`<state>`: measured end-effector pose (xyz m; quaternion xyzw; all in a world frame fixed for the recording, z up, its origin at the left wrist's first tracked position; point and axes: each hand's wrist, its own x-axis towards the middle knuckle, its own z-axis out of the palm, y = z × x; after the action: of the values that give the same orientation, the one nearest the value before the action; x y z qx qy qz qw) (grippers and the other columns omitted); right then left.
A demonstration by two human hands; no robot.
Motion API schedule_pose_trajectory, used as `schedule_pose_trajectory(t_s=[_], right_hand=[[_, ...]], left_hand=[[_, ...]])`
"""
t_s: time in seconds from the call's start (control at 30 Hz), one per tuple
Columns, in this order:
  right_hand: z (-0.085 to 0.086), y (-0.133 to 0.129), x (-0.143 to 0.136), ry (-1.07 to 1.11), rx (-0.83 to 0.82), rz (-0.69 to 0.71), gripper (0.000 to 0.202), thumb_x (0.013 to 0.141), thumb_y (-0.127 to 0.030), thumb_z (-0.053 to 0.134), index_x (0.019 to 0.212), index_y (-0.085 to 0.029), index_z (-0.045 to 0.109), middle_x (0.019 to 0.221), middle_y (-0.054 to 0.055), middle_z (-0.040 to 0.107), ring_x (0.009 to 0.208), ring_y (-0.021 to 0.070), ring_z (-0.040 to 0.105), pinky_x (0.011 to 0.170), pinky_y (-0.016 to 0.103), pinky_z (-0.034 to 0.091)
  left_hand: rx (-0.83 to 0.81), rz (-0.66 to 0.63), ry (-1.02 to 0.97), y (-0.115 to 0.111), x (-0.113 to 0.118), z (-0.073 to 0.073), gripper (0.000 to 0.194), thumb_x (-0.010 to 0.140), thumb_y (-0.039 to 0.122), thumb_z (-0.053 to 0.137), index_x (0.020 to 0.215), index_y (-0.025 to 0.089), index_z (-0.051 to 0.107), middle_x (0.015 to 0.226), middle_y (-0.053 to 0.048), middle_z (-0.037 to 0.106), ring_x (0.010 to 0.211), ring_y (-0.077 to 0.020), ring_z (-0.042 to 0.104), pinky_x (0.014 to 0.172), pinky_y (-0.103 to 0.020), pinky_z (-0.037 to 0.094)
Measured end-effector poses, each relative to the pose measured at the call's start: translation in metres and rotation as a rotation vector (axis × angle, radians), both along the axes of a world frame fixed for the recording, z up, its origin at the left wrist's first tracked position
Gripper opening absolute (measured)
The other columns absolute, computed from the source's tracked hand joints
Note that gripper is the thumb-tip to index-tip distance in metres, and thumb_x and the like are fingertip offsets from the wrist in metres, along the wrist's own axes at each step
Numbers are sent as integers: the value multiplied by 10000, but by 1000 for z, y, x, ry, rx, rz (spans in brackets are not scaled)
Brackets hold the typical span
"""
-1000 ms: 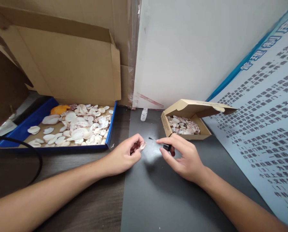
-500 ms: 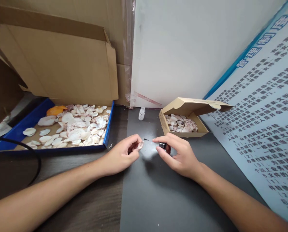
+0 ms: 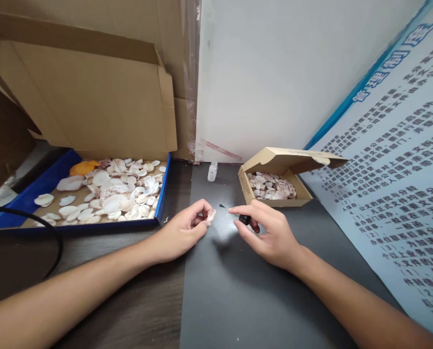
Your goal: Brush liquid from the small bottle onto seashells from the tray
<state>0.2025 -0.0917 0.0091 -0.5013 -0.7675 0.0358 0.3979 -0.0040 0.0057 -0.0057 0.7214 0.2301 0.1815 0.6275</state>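
Note:
Between the thumb and fingers of my left hand (image 3: pixel 187 230) is a small ribbed seashell (image 3: pixel 211 216), pale with reddish-brown marks. My right hand (image 3: pixel 269 231) pinches the black cap of a cap brush (image 3: pixel 244 219), its index finger stretched forward. The brush's dark bristle tip (image 3: pixel 222 206) points toward the shell, a short gap away from it. Most of its thin stem is hard to make out. Beyond both hands, a small capless bottle (image 3: pixel 212 172) with pale contents stands upright on a dark grey mat (image 3: pixel 216 300).
At the left, a blue-sided cardboard box (image 3: pixel 162 194) with a raised lid holds many seashells. A smaller tan box (image 3: pixel 303 202), lid partly raised, holds more shells at the right. A black cable (image 3: pixel 59 242) curves at far left. A printed board (image 3: pixel 394 160) leans at right.
My left hand has turned the shell, so more of its ribbed outer face shows. The brush tip has shifted slightly right and away from the shell.

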Motion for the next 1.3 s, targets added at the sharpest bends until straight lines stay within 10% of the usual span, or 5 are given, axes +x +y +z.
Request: schedule_pose_trajectory(t_s=[1.3], right_hand=[[3,-1,1,-45,-135,175,164,961,-211,567,1064,-165,685,719,-16,594,561,90,522,563,223,417]], left_hand=[[76,18,59,-1,0,3,87,916,269,426,919,195,471,735,52,422,618,-103,369,584,-248,327]])
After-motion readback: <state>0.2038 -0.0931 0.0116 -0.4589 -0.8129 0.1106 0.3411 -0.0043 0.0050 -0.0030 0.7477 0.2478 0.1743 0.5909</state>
